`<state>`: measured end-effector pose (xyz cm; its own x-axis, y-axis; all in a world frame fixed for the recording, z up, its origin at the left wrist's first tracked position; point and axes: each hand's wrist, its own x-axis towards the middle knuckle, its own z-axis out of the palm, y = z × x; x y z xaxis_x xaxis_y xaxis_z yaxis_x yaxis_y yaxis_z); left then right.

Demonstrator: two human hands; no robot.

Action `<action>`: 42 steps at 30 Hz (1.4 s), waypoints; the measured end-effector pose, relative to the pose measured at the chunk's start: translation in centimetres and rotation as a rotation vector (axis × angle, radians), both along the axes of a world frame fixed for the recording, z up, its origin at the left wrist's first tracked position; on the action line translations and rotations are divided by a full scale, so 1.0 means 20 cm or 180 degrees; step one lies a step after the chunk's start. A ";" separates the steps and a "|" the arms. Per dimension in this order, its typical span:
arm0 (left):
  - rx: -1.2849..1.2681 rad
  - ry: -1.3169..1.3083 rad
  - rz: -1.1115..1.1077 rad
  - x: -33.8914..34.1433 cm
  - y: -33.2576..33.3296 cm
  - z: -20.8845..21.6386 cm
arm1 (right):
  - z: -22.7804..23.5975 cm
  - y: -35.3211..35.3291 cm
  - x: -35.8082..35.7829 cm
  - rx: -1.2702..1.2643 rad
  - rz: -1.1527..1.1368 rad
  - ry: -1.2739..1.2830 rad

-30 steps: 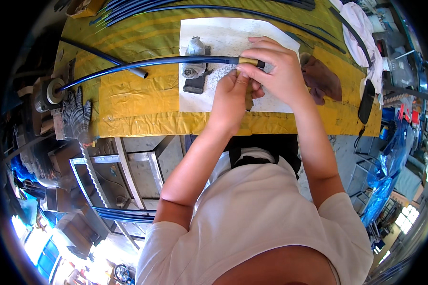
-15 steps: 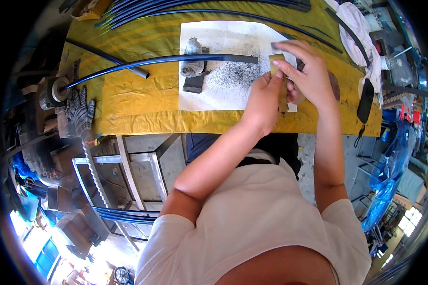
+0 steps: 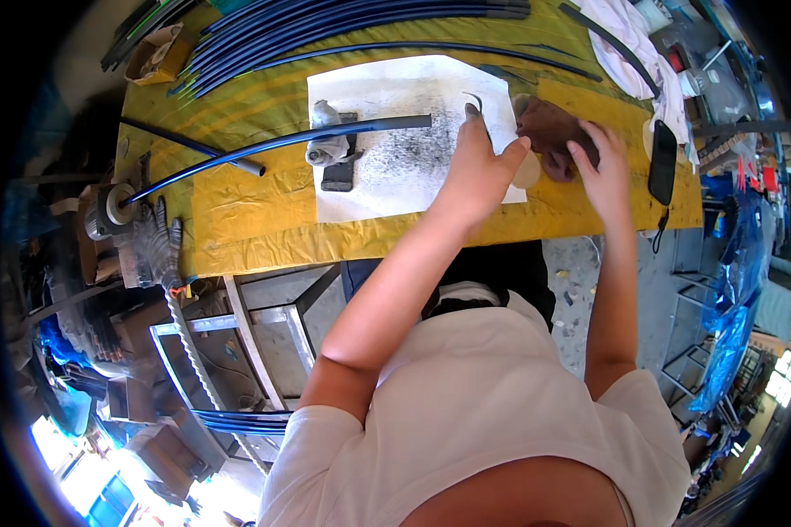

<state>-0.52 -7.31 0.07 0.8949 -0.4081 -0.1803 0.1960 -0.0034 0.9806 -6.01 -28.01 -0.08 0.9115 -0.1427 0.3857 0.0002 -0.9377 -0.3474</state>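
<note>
The left hand [image 3: 481,169] has its grip wide, thumb spread, over white paper [image 3: 382,200]; just right of that thumb, crumpled brown cloth [image 3: 549,127] lies on the table [image 3: 264,224]; the nearer right hand [image 3: 608,174] curls over its right edge, pinching or not I cannot tell.

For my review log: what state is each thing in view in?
Blue rod, curved, propped on the grey-wrapped support.
White sheet, flat, dark-speckled.
Tan piece, beside the left hand; held or loose unclear.
Brown cloth, crumpled, at the right hand.
Grey-ended rod, lying aslant.
Striped glove, unworn.
Cardboard box, open.
Rod bundle, laid side by side.
Black device, face dark.
Pale cloth, bunched.
</note>
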 end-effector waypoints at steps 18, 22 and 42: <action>0.0273 -0.2084 -0.0736 -0.18 0.04 0.18 | 0.30 -0.11 -0.12 0.3538 -0.0600 -0.2364; 0.1321 -0.2783 -0.0313 -0.23 0.01 0.23 | 0.48 0.22 -0.13 0.1709 -0.0588 -0.2644; -0.2255 0.0292 0.3111 0.01 1.04 -0.06 | 0.49 0.08 -0.02 0.4464 0.0148 -0.1049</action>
